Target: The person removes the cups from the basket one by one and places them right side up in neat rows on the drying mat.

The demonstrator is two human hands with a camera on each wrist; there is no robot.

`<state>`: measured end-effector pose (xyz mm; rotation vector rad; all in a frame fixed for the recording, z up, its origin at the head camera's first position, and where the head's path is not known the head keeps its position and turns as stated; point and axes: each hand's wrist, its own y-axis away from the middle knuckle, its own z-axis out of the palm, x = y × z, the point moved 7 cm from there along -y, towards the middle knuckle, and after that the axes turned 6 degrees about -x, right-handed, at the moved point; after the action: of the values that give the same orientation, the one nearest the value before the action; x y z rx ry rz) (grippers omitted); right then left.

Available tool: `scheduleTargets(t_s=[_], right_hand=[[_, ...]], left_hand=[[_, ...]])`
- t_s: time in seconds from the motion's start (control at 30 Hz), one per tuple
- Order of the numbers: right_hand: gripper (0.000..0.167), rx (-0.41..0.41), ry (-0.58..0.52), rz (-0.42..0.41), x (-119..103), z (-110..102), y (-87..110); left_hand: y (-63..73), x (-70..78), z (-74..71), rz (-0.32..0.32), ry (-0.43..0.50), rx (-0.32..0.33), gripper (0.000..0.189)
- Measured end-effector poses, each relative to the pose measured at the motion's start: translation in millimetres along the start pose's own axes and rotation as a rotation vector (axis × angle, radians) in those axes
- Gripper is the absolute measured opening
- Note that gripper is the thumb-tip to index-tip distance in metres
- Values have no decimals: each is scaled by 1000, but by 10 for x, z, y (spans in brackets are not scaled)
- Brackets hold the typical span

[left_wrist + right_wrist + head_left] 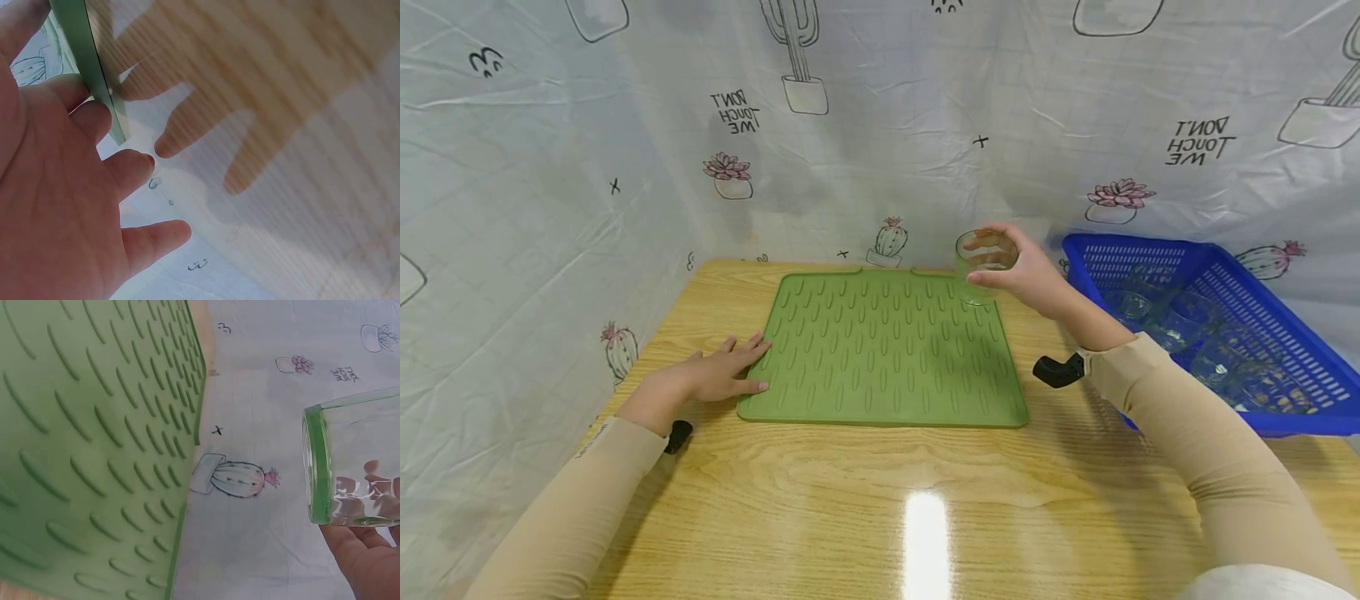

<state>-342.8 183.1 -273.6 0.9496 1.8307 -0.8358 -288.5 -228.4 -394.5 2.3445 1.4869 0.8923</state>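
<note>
A clear drinking glass [976,282] is held in my right hand [1028,271], thumb on one side and fingers on the other, over the far right corner of a green ridged drying mat [880,350]. In the right wrist view the glass [359,462] shows its thick base, tinted green, apart from the mat [94,437]. My left hand [722,371] lies at the mat's left edge with fingers spread and fingertips on its rim. The left wrist view shows that hand [69,181] with loosely extended fingers beside the mat's edge [94,69].
A blue plastic basket [1288,287] at the right holds several clear glasses [1187,312]. The mat lies on a wooden table [820,500]. A white sheet [880,150] printed with cacti hangs behind the table and along its left side.
</note>
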Motion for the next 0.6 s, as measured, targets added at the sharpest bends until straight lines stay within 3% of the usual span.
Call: scheduleTargets(t_s=[0.6], right_hand=[[70, -28, -28, 12, 189, 562, -368]], left_hand=[[2, -24, 1, -4, -22, 1, 90]])
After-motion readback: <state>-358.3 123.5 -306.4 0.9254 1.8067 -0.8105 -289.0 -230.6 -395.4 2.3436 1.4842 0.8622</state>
